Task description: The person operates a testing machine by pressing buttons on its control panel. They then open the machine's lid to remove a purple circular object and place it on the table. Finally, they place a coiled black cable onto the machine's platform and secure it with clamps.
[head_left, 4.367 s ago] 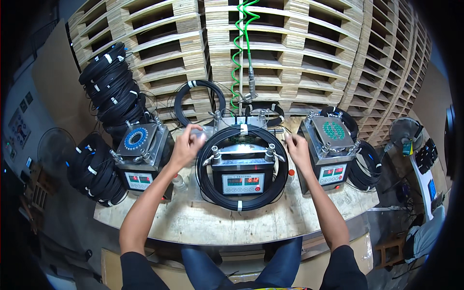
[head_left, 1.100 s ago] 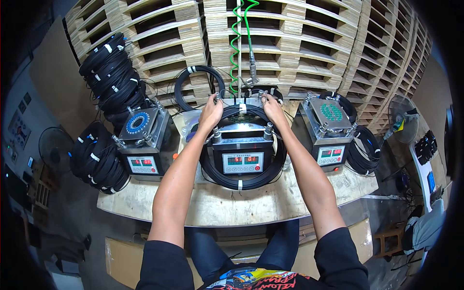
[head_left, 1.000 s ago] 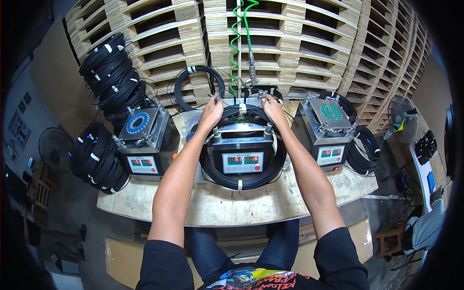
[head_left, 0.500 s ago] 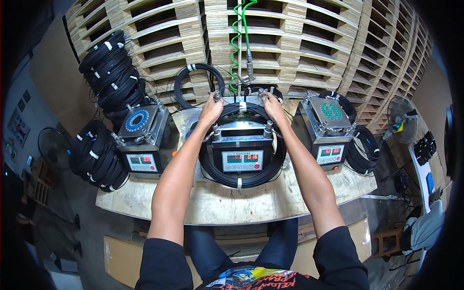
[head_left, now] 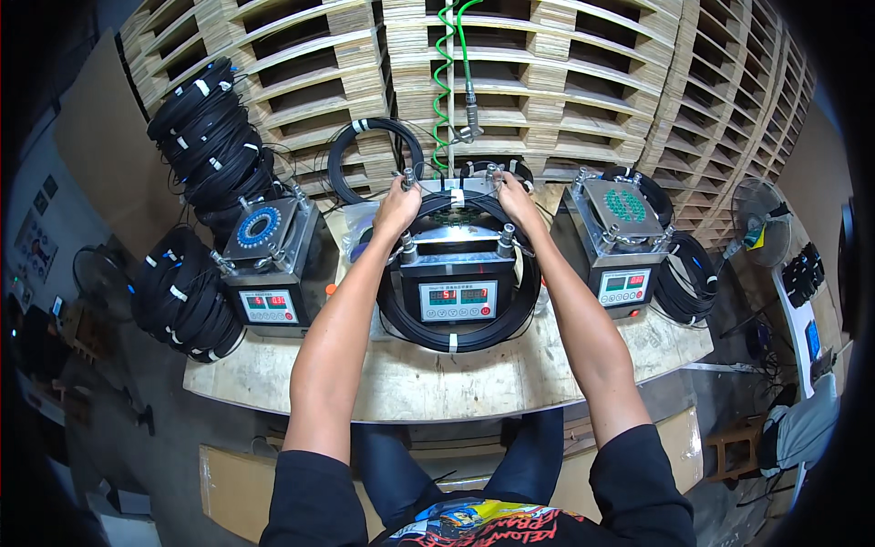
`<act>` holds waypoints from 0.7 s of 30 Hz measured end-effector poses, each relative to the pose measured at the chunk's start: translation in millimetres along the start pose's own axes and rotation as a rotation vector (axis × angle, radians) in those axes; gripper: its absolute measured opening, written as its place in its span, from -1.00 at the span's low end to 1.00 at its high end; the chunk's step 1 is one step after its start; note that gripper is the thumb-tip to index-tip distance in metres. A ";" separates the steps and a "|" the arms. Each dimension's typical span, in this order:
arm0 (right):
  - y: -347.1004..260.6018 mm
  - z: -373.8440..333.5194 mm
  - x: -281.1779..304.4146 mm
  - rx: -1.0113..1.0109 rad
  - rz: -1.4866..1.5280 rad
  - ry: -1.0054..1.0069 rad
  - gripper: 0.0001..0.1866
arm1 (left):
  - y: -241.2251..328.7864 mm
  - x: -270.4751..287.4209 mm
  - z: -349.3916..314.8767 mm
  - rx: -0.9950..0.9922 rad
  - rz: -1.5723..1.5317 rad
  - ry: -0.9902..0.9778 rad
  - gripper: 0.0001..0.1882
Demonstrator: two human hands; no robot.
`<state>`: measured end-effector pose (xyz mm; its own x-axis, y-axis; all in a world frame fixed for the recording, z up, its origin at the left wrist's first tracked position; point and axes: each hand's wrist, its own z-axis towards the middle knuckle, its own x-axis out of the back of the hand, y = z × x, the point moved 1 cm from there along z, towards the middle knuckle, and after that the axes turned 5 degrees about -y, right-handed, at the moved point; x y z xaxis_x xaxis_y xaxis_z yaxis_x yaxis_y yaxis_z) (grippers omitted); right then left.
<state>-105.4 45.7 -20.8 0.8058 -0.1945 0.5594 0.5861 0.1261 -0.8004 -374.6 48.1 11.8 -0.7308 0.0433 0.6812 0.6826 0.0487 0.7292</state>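
A machine (head_left: pixel 458 300) with a lit red-digit display stands at the centre of the table. A large coil of black cable (head_left: pixel 401 324) lies looped around it, bound with white tape. Both my arms reach over the coil to the machine's far corners. My left hand (head_left: pixel 397 209) is closed at the far left metal post (head_left: pixel 409 179). At the far right metal post (head_left: pixel 493 173), my right hand (head_left: pixel 518 202) has its fingers curled in. The fingertips are partly hidden. Between my hands, the machine's top plate (head_left: pixel 456 220) is partly covered by cable.
Similar machines flank it: one with a blue ring (head_left: pixel 259 227) on top, one with green dots (head_left: pixel 625 206). Cable coils are stacked at left (head_left: pixel 214 146), and more coils (head_left: pixel 689 278) lie at right. A green air hose (head_left: pixel 467 64) hangs before wooden pallets (head_left: pixel 583 82).
The right-hand digits on the centre machine's display have changed. My hands stay at the far posts, and the whole view has shifted only slightly.
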 end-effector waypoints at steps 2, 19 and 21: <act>-0.2 0.0 0.4 0.010 0.009 -0.001 -0.49 | 1.2 0.7 -1.1 0.003 0.014 0.006 -0.23; -21.1 -12.9 1.9 -0.025 -0.017 0.026 -0.52 | -14.1 -3.1 14.4 -0.024 -0.036 -0.019 -0.25; -14.6 -10.6 1.0 -0.016 0.000 0.039 -0.54 | -9.1 -3.6 8.5 -0.031 -0.027 -0.019 -0.25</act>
<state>-114.1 33.4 -10.8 0.8014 -0.2326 0.5511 0.5847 0.1101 -0.8038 -378.2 56.1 2.1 -0.7487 0.0612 0.6600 0.6621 0.0196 0.7492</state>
